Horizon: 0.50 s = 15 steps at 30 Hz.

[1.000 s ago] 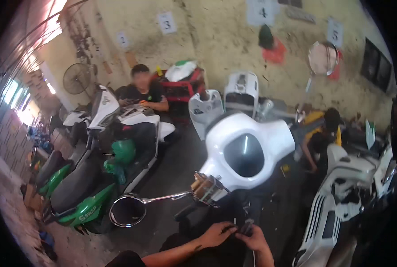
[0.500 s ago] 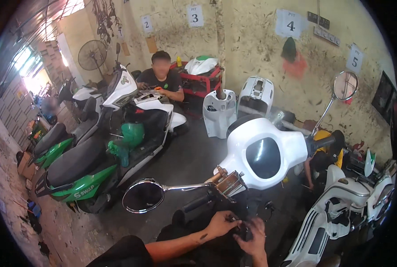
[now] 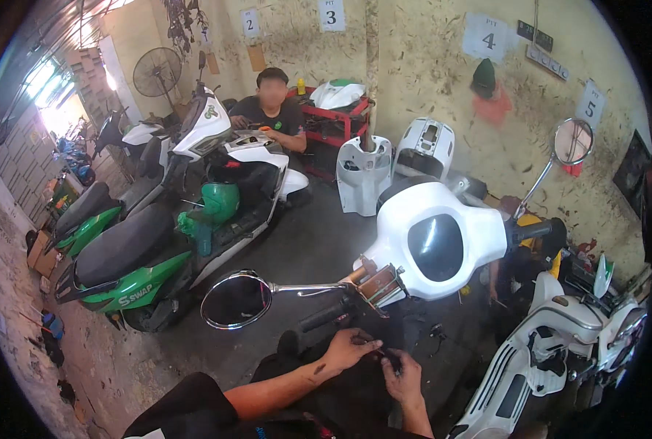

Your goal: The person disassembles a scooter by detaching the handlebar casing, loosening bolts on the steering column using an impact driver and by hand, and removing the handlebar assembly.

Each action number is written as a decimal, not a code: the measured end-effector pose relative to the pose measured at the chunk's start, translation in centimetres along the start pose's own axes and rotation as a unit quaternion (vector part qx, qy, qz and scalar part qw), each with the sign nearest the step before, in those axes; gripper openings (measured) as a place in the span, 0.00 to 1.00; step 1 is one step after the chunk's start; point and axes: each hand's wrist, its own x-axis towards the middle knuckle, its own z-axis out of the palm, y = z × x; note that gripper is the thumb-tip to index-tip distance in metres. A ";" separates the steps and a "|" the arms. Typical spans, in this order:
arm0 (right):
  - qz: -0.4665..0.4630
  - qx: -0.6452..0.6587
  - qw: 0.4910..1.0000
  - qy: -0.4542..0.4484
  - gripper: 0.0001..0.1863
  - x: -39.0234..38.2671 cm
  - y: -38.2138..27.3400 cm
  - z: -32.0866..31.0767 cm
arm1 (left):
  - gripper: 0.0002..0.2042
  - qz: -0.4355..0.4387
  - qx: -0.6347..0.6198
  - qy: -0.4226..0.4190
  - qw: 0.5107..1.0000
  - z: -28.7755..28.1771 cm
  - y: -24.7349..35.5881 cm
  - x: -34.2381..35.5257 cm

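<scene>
Low in the middle of the view, my left hand point(image 3: 351, 350) has its thumb and fingers pinched together on something small. My right hand point(image 3: 404, 376) is closed beside it, its fingers curled round a small dark part point(image 3: 393, 358). The part's kind is hard to make out against dark clothing. Just beyond my hands stands a scooter's white handlebar cover point(image 3: 479, 238) with a dark display. A black left handlebar grip point(image 3: 324, 317) and a round chrome mirror point(image 3: 236, 301) reach out from it, beside a copper-coloured metal bracket point(image 3: 379, 284).
Green and white scooters point(image 3: 132, 282) stand to the left, one with a green helmet point(image 3: 220, 203) on it. A co-worker point(image 3: 271, 113) sits behind them near a red cart point(image 3: 333, 124). Another person crouches at right, past a white scooter body point(image 3: 512, 373). White panels point(image 3: 362, 175) stand by the wall.
My hands have shifted a little to the left in view. The right hand's fingers, more spread before, are now curled in. The whole view has moved slightly.
</scene>
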 end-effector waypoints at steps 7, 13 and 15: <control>0.197 0.280 0.939 -0.021 0.12 0.1 1.8 0.1 | 0.13 0.036 0.102 -0.021 0.994 0.0 1.0 -0.3; 0.209 0.284 0.935 -0.035 0.12 0.6 3.9 -0.4 | 0.12 0.100 0.091 0.019 0.991 -1.2 0.9 -0.3; 0.211 0.272 0.939 0.004 0.11 1.0 3.9 -1.2 | 0.11 0.117 0.096 0.054 0.987 -1.5 2.1 -0.9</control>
